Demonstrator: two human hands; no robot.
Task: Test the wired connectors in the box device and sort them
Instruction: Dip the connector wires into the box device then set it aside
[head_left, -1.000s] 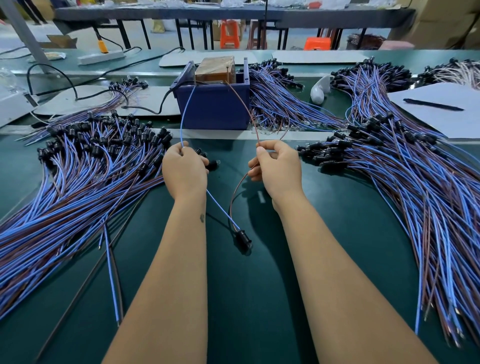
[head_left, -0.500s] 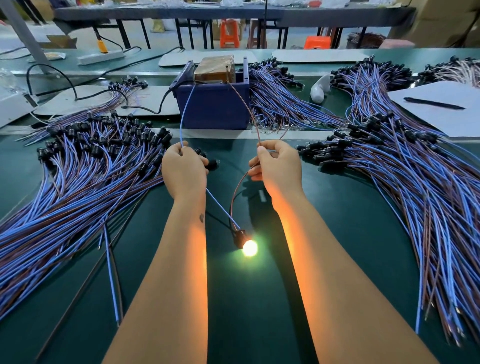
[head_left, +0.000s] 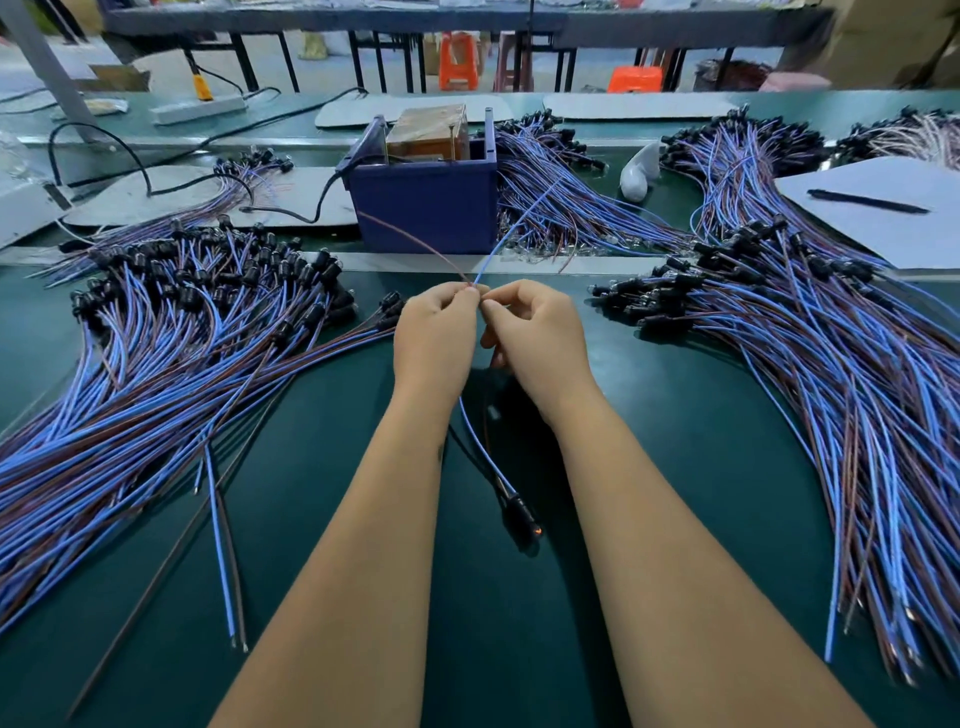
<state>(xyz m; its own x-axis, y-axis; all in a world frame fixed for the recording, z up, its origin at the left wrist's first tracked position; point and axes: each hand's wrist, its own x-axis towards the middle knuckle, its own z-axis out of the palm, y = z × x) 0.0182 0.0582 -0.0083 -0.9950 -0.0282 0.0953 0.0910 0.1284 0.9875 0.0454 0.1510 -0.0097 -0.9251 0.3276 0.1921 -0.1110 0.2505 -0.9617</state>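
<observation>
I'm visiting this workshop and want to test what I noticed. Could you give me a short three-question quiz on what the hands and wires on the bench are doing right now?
1. True or false: the two hands are spread wide apart.
2. Which wire crosses toward the right? A) brown B) blue
3. Fill in: the black connector lies on the mat between the two ____.

Key
1. False: the left hand and right hand meet, fingertips together, in front of the blue box.
2. B: the blue wire leans right, the brown wire left.
3. Forearms: the black connector shows only a faint orange glow.
</observation>
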